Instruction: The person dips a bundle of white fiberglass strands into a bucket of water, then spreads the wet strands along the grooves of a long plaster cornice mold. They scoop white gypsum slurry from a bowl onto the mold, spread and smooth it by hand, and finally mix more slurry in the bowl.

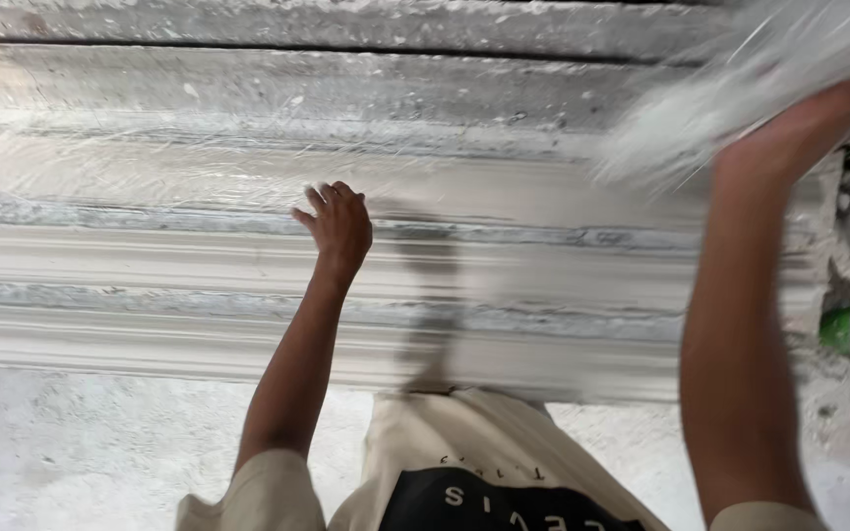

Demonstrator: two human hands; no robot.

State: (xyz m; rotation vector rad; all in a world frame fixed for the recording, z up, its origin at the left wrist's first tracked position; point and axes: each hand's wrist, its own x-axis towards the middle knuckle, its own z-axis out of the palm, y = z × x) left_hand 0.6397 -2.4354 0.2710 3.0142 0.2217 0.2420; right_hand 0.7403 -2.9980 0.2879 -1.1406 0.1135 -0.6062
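The person's left hand [338,228] sits a little left of the middle of the frame, pressed down on a long pale-grey plaster moulding [150,285] that runs across the picture from the left edge to the right. The fingers [319,200] of this hand are loosely curled and slightly spread against the wet, ridged surface; they hold nothing. The bare forearm rises to it from the bottom of the frame, out of a cream short sleeve.

The right hand [804,128] is in the upper right of the frame, blurred with motion. It is buried in a whitish, stringy bundle of fibre [730,93] that spreads from the top right corner down toward the moulding. The fingers of this hand are hidden in the bundle, so it cannot be told how tightly they close, though the bundle clearly hangs at the hand.

The moulding shows several parallel steps and grooves along its length, with darker grey streaks between the lighter bands. It lies on a grey, plaster-spattered worktop [297,88] that fills the top of the frame. A rough whitish floor [81,442] shows along the lower left. The person's cream shirt with a dark panel [464,472] fills the bottom centre. At the right edge a small green object [838,327] lies among debris, too blurred to identify.
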